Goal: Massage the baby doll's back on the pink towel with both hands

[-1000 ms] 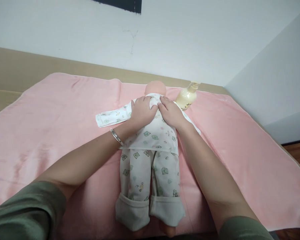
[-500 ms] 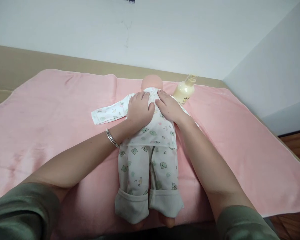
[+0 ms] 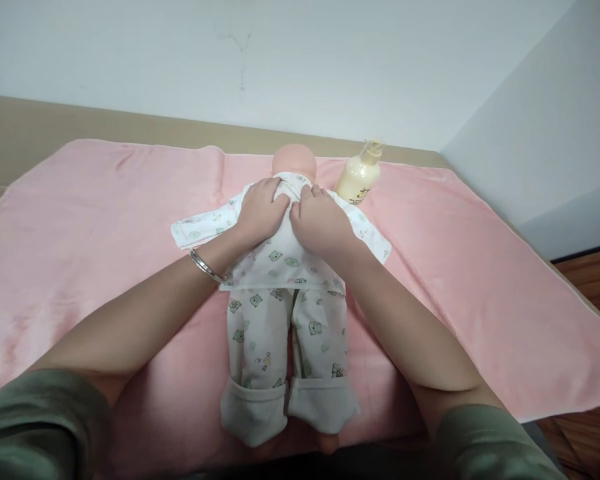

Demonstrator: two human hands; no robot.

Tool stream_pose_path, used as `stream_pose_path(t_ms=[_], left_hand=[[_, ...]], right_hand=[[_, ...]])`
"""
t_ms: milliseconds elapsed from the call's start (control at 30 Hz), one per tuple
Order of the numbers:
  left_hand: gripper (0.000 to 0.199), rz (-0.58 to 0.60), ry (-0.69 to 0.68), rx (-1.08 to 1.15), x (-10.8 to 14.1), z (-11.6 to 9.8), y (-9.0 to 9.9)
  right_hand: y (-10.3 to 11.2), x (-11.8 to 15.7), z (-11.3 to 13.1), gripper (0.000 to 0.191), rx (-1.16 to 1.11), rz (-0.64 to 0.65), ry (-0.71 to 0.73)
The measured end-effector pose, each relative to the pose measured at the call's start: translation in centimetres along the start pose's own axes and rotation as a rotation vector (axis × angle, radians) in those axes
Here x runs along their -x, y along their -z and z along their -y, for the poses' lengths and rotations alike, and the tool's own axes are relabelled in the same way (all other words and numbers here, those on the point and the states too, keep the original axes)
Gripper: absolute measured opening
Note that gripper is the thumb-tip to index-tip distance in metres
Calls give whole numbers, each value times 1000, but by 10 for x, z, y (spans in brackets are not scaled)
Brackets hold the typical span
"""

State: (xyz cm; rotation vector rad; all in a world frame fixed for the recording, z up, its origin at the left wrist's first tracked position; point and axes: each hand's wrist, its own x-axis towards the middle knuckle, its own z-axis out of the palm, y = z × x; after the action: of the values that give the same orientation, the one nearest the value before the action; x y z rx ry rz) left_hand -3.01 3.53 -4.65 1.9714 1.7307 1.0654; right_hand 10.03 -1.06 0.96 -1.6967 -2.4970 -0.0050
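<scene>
A baby doll in a white shirt with small printed animals lies stretched out, its bald head away from me and its face out of sight. My left hand rests on the left of the shirt's upper part, fingers bent round the cloth near the collar. On the other side my right hand is curled in, with its fingertips gathered on the shirt close to the left thumb. Folds run through the cloth between both hands. Matching trousers with turned-up cuffs cover the doll's legs.
Just right of the doll's head stands a cream-coloured pump bottle. Under everything spreads a pink blanket over a beige surface. A white wall rises behind, and wooden flooring shows at right.
My right hand's fingers, flatter before, have curled in on the shirt, and the left fingers are bent more. The doll's right-side sleeve shows more. The whole view has shifted slightly.
</scene>
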Motion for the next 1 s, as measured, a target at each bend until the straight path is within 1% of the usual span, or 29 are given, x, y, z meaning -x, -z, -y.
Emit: stream_pose_path(t_ms=[67,133,167,233,300,400,500,600,667,733,833,867,933,1000], left_hand=[[57,9,7,-6,-2,2,0],[54,-14,-10,-17,-1,2,0],[52,-32,-23,-26,1,2,-1],[49,-64,-58,-44,6,1,-3],[46,-86,-88,-51,11,1,-5],[44,-101,-94,-13,13,1,-5],[42,-106,-63,62,13,1,-4],[42,-117,-39,110,13,0,-3],[42,-138,-31,116,14,0,-4],[43,-166,-27,111,15,0,-5],[43,-203,-27,98,16,1,-8],[43,-209,-31,96,16,1,-8],[42,-212,-40,97,16,1,-8],[42,-208,-41,103,17,1,-7]], right_hand=[[7,5,5,48,23,44,-19],[9,5,4,47,48,68,30],[7,2,1,46,31,56,58],[0,-7,-13,45,-87,-3,73],[-9,-18,-29,47,-258,-69,44],[-17,-28,-45,53,-408,-100,30],[-9,-23,-40,50,-450,-133,64],[2,-14,-25,56,-444,-257,96],[1,-11,-20,59,-408,-331,89],[-6,-14,-19,58,-369,-320,66],[-19,-22,-27,55,-347,-196,63],[-22,-24,-30,55,-356,-175,71],[-22,-26,-35,55,-395,-204,60],[-18,-25,-36,57,-435,-282,14]])
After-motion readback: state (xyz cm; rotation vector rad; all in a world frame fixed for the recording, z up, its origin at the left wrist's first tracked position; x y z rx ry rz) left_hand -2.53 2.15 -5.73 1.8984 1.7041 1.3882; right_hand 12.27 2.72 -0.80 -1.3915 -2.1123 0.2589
